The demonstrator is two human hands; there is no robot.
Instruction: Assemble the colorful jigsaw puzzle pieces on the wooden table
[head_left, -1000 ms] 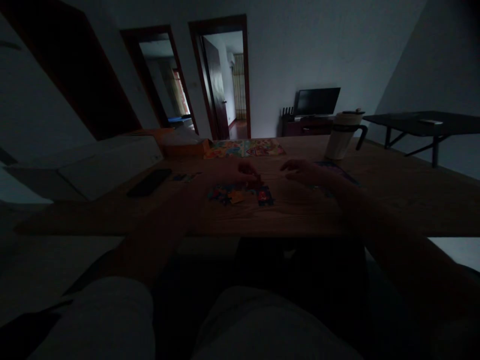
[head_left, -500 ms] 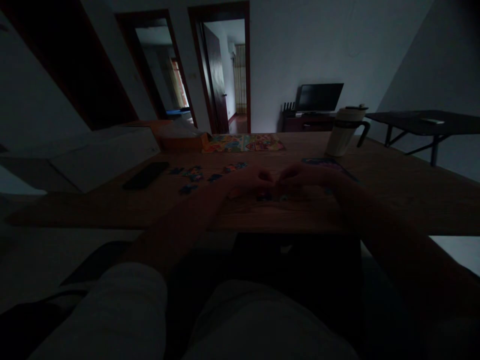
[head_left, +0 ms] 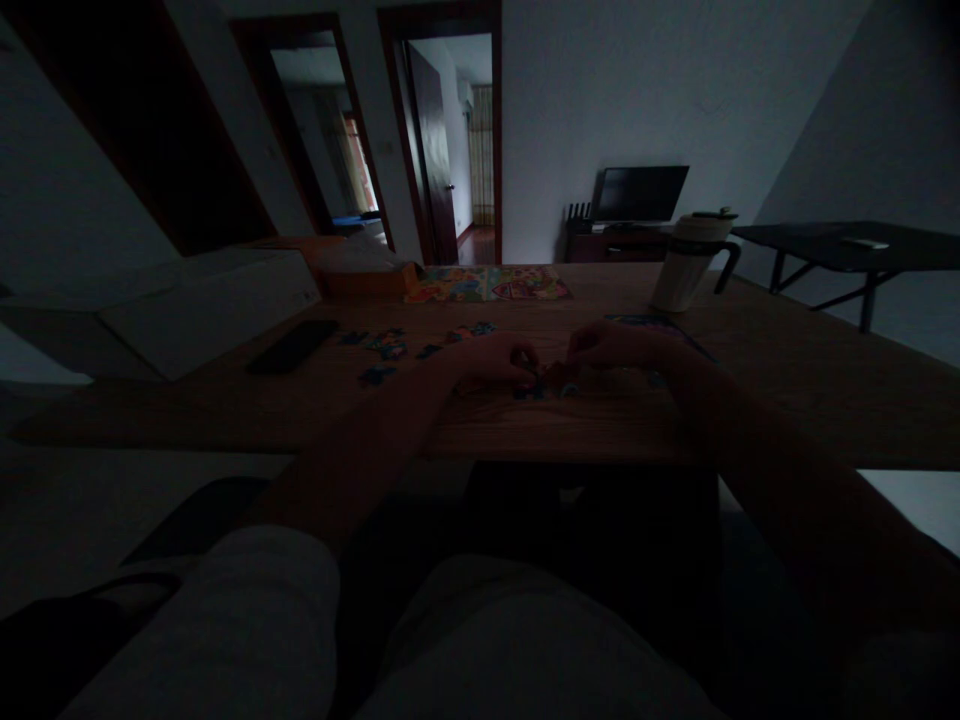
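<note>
The room is dim. My left hand (head_left: 495, 362) and my right hand (head_left: 611, 350) rest close together on the wooden table (head_left: 787, 390), fingers curled over a small cluster of colourful puzzle pieces (head_left: 541, 386). Both hands seem to pinch pieces between them, though the dark hides the exact hold. More loose puzzle pieces (head_left: 390, 348) lie scattered to the left of my left hand.
A colourful picture sheet (head_left: 487, 284) lies at the table's far side. A white lidded mug (head_left: 686, 262) stands at the right rear, a dark phone (head_left: 292, 346) at the left, an orange box (head_left: 367, 278) behind it. Another dark sheet (head_left: 652, 324) lies beyond my right hand.
My two hands have come together over the puzzle pieces in the table's middle; a second ago they were apart. The view has shifted slightly, showing more loose pieces at left.
</note>
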